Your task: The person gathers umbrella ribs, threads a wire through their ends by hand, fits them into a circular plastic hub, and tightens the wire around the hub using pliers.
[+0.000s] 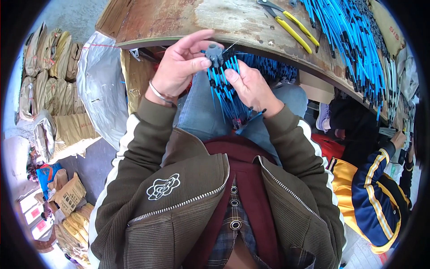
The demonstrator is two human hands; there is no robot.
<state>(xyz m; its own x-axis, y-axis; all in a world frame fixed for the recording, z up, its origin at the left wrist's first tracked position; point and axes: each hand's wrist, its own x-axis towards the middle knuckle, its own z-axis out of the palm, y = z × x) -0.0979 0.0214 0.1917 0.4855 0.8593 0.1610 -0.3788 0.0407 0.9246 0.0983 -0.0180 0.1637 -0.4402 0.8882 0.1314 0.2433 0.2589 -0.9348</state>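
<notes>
Above my lap, my right hand [253,85] grips a bundle of thin blue rods [227,93] with black sleeves along them. Its thumb lies across the rods near their upper end. My left hand [183,65] pinches a dark grey, notched plastic piece [214,54] between thumb and fingers, its other fingers raised. This piece sits at the upper end of the bundle; whether it is fixed to the rods I cannot tell. A thin wire-like strand sticks up beside it. The lower rod ends hang toward my knees.
A worn wooden table [179,20] spans the front, with yellow-handled pliers [293,29] on it. Many blue rods [354,49] are heaped at its right. Stacked sacks [56,96] and a large plastic-covered bundle [101,85] stand left. A co-worker's sleeve [376,193] is at right.
</notes>
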